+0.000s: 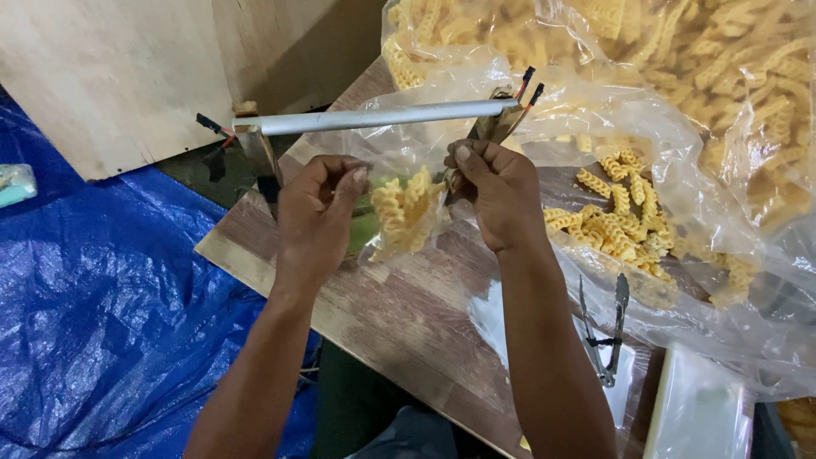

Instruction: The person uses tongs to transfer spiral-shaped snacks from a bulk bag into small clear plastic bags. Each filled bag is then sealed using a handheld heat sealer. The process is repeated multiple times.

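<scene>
At frame centre, the left hand (319, 212) and right hand (493, 195) each pinch 1 top corner of the small snack bag (404, 212), its mouth stretched parallel just below the sealer bar (374, 117).

Both my hands, left hand (319, 204) and right hand (497, 191), pinch small snack bag (406, 212) just under sealer bar (382, 117); tongs (605, 336) on surface (399, 306).

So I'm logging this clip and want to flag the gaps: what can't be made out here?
Head view only:
- Top edge of the small snack bag: clear film against the sealer bar, so whether it lies under the bar is unclear.
- Left hand and right hand fingertips: curled over the film.
- Big bag of spiral snacks: cut off by the top and right edges.
- Tongs: tips blurred under plastic.
</scene>
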